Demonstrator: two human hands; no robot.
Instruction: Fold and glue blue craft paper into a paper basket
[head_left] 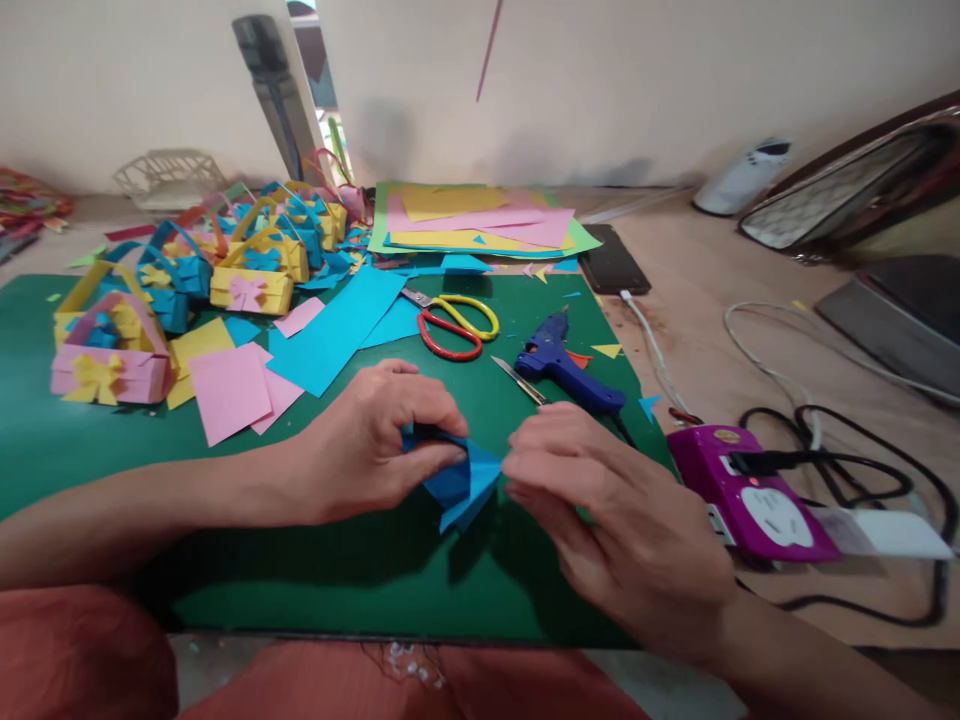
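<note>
A folded piece of blue paper (459, 490) is held above the green mat, its creased flaps pointing down and to the right. My left hand (382, 440) pinches its upper left part between thumb and fingers. At the paper's right corner, my right hand (600, 500) has its fingers closed on the tip; the fingertips are partly hidden. Just beyond my hands lie a craft knife (519, 380), a blue glue gun (570, 370) and scissors (457, 325) with red and yellow handles. A flat blue sheet (341, 330) and pink paper pieces (229, 393) lie beyond my left forearm.
Several small paper baskets (251, 290) with bows crowd the back left. Stacked coloured sheets (480, 222) lie at the back, beside a phone (613, 260). On the right are a purple power strip (750, 495) and looping cables. The green mat (315, 580) covers the table's front.
</note>
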